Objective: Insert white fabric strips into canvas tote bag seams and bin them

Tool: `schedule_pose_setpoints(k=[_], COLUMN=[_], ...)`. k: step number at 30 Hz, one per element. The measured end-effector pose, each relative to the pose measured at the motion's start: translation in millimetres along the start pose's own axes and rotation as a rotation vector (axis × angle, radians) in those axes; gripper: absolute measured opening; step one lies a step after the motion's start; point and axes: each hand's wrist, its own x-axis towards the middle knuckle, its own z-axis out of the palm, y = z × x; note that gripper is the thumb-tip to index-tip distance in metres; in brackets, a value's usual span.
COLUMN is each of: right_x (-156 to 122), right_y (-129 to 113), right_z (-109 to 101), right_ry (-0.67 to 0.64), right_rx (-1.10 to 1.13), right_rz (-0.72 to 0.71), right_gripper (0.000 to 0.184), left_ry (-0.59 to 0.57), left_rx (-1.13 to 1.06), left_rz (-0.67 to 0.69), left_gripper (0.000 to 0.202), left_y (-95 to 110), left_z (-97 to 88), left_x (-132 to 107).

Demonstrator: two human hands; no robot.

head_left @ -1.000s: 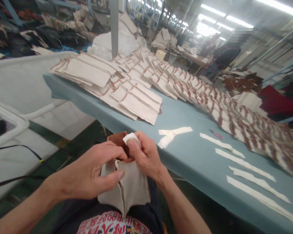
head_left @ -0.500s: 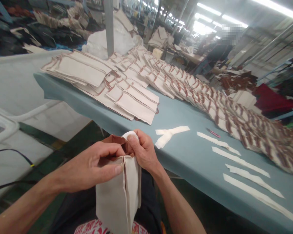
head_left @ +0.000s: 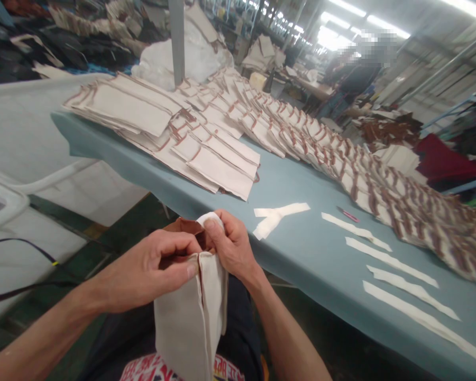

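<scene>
The left hand (head_left: 150, 272) pinches the rim of a cream cloth bag (head_left: 178, 323) between thumb and fingers, while the right hand (head_left: 234, 246) grips the rim's other side, its thumb pressing a white strip (head_left: 209, 217) there. The bag hangs over the person's lap, beside a table (head_left: 301, 264). On that lie 4 separate cream strips (head_left: 392, 261), pink snips (head_left: 349, 215) and piled cloth pieces (head_left: 218, 164).
</scene>
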Motion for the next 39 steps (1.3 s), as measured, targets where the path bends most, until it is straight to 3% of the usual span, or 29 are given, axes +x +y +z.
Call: schedule_pose_setpoints(k=[7, 14, 20, 32, 39], right_x=[0, 6, 6, 6, 7], right_y=[-15, -16, -10, -8, -14], right_z=[-5, -6, -1, 3, -3], right_ry=[0.038, 0.044, -0.001, -0.037, -0.034], right_rx=[-0.084, -0.140, -0.094, -0.073, -0.192], right_rz=[-0.123, -0.123, -0.043, -0.022, -0.109], right_gripper=[0.044, 0.044, 0.041, 0.035, 0.031], left_ry=[0.148, 0.113, 0.128, 0.230, 0.166], left_rx=[0.162, 0.097, 0.040, 0.020, 0.130], left_rz=[0.066, 0.040, 0.067, 0.034, -0.039], left_gripper=[0.027, 0.030, 0.028, 0.040, 0.035], left_y=[13, 28, 25, 9, 18], left_z=[-4.3, -6.5, 2.1, 8.0, 5.2], left_x=[1, 2, 0, 0, -2])
